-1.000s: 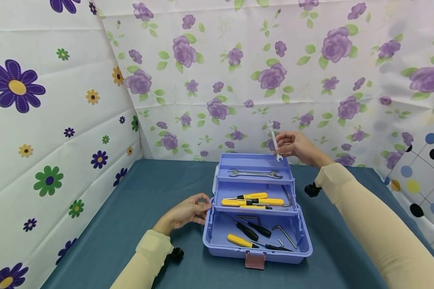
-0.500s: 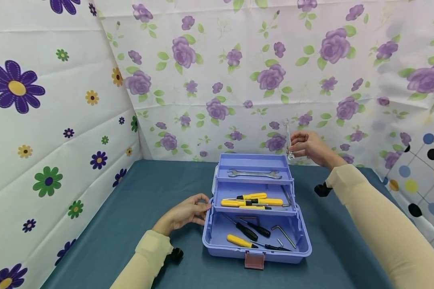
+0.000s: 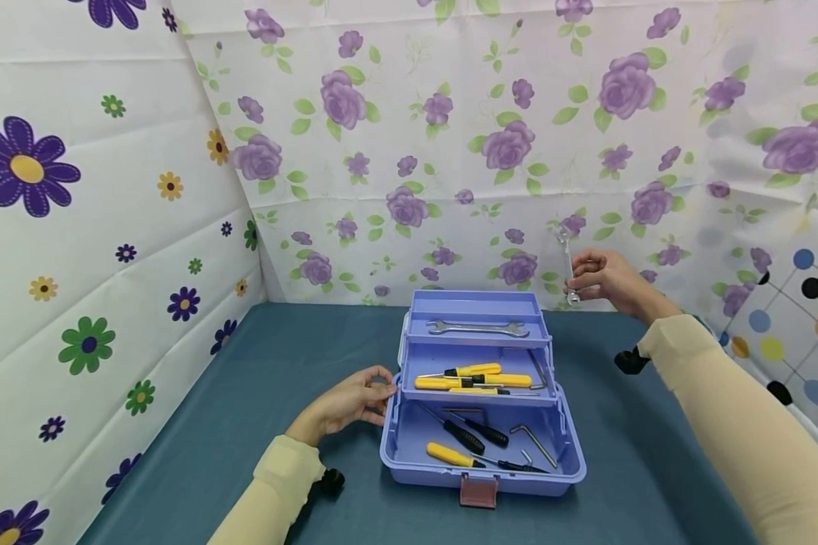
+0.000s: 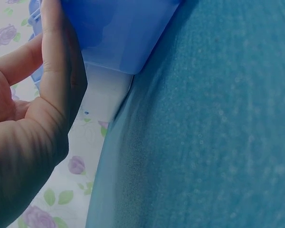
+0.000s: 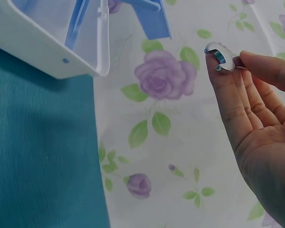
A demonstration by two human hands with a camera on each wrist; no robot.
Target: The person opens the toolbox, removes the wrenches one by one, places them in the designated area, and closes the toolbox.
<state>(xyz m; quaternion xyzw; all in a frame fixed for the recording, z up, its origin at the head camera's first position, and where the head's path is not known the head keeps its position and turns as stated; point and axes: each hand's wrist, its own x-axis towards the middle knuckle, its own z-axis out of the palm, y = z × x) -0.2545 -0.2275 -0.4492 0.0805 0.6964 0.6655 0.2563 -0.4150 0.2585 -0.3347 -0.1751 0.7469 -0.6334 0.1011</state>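
My right hand (image 3: 603,278) pinches a small metal wrench (image 3: 568,265) upright, to the right of and beyond the open lilac plastic toolbox (image 3: 480,393), in front of the floral backdrop. The right wrist view shows only the wrench's open-jaw end (image 5: 220,53) between thumb and fingertips; the head view shows its full length. My left hand (image 3: 351,401), fingers loosely curved, rests against the toolbox's left side on the matte teal cloth (image 3: 245,393). A longer wrench (image 3: 478,328) lies in the top tray
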